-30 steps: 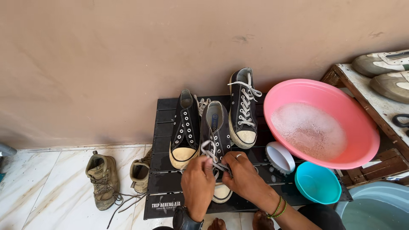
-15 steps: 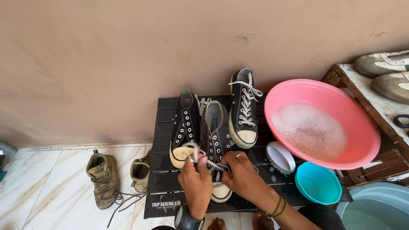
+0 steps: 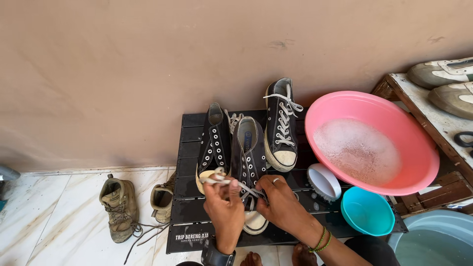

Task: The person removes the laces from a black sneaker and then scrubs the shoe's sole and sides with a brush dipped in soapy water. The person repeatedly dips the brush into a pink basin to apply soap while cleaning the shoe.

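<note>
While my left hand (image 3: pixel 224 207) pinches the white shoelace (image 3: pixel 217 179), my right hand (image 3: pixel 280 201) grips the black sneaker (image 3: pixel 249 157), whose toe-to-heel axis runs six to twelve o'clock.

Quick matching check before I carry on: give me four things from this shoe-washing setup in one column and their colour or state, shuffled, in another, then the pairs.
1. large basin
2. small bowl
3. middle sneaker
4. far-right sneaker

A. fully laced, white laces
B. pink, holds foamy water
C. turquoise
D. lace being pulled out by both hands

Pairs: 1-B, 2-C, 3-D, 4-A
</note>
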